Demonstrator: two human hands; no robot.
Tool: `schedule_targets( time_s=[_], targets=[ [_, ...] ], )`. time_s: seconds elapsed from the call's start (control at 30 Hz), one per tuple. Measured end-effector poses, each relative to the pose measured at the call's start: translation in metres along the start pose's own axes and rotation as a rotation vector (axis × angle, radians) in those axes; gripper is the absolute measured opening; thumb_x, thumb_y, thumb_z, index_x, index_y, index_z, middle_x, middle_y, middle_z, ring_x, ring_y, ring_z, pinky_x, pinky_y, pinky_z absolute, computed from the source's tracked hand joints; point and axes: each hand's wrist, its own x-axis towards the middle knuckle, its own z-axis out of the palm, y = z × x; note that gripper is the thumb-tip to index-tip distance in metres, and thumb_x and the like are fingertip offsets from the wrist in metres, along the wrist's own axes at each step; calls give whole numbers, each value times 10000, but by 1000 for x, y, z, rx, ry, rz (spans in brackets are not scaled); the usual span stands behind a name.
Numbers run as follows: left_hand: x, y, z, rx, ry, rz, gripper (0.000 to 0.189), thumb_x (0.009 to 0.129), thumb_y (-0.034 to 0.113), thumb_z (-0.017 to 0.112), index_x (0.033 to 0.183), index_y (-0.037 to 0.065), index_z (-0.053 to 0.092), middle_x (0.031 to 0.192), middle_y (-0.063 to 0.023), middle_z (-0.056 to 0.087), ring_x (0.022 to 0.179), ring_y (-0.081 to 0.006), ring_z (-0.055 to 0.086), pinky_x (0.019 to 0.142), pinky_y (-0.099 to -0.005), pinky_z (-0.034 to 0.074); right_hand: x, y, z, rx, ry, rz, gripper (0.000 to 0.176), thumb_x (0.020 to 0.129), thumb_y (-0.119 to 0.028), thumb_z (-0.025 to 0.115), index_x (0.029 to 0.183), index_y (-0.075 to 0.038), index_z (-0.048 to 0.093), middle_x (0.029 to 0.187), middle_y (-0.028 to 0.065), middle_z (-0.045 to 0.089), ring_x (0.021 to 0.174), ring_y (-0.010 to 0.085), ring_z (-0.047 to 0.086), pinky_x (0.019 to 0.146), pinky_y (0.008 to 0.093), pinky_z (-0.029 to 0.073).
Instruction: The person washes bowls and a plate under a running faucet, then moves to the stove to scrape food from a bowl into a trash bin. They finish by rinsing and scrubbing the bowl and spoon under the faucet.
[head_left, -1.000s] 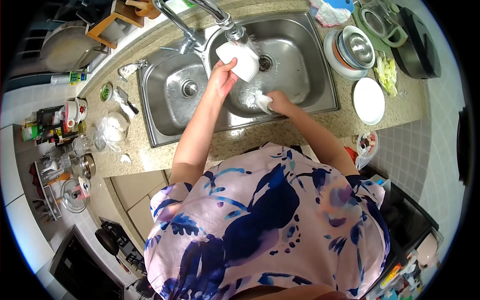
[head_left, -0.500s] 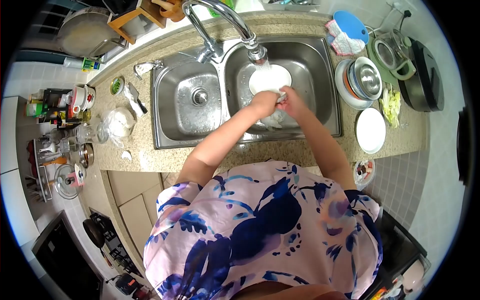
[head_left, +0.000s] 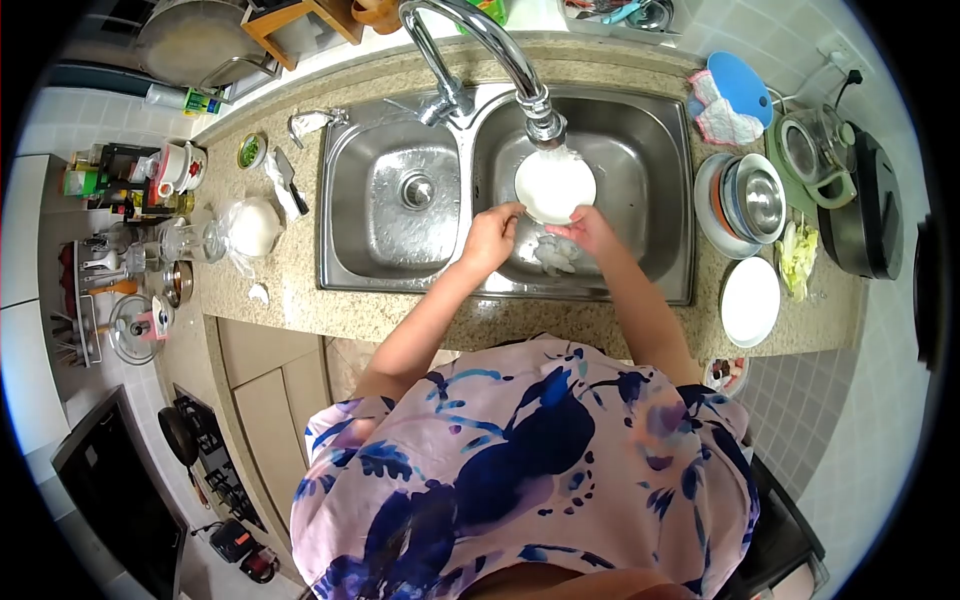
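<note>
Water from the faucet (head_left: 545,118) runs onto a white plate (head_left: 556,187) over the right sink basin (head_left: 640,200). My left hand (head_left: 492,237) grips the plate's lower left edge, its fingers closed on the rim. At the lower right edge, my right hand (head_left: 588,230) pinches the rim between thumb and fingers. Some translucent whitish stuff (head_left: 556,256) lies on the basin floor just below the plate, between my hands.
Stacked bowls (head_left: 755,200), a white plate (head_left: 750,302) and leafy greens (head_left: 798,260) stand on the right counter. At the left are a knife (head_left: 290,183), a bagged white item (head_left: 250,228) and the left basin (head_left: 390,210).
My hands have moved apart to the two lower sides of the plate. The whitish stuff that was by my hands now lies below them. The view has shifted slightly.
</note>
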Motion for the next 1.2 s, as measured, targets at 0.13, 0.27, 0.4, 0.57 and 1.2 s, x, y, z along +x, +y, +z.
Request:
schedule_targets(
  time_s=[0.13,0.27,0.4,0.57,1.2],
  targets=[
    [-12,-9,3,-26,0,-78,210,827,-15,520,1020,-1,602,882,-179,648,795,-237,648,715,-292,497,-22,-6,-9,98,12,42,566,649,27,424,1199,125,333,1207,248,447,1120,412,460,966,554,400],
    [-10,-19,9,-69,-29,-181,206,839,-4,518,1028,-8,602,916,-142,661,830,-190,643,735,-267,491,-10,-1,-21,-561,-109,-214,598,636,22,433,1216,122,328,1246,251,428,1142,420,444,992,559,369],
    [2,-7,14,-113,-41,-164,197,846,-8,510,1021,-10,601,912,-139,658,839,-177,635,749,-256,484,-1,2,-4,203,-121,18,604,636,28,427,1216,144,307,1245,283,412,1168,427,420,997,547,373],
    [2,-31,23,-206,-37,-212,182,858,-13,498,1012,-11,595,889,-83,656,845,-132,623,769,-234,471,-7,-5,-14,505,-93,30,553,698,35,382,1232,150,300,1250,286,404,1190,435,389,996,525,391],
    [-13,-39,4,-238,-58,-275,174,880,6,489,1019,-3,593,921,-64,645,844,-123,611,764,-235,459,-22,1,-7,108,225,158,530,745,19,356,1256,130,277,1262,298,377,1171,494,381,946,516,445]
  ],
)
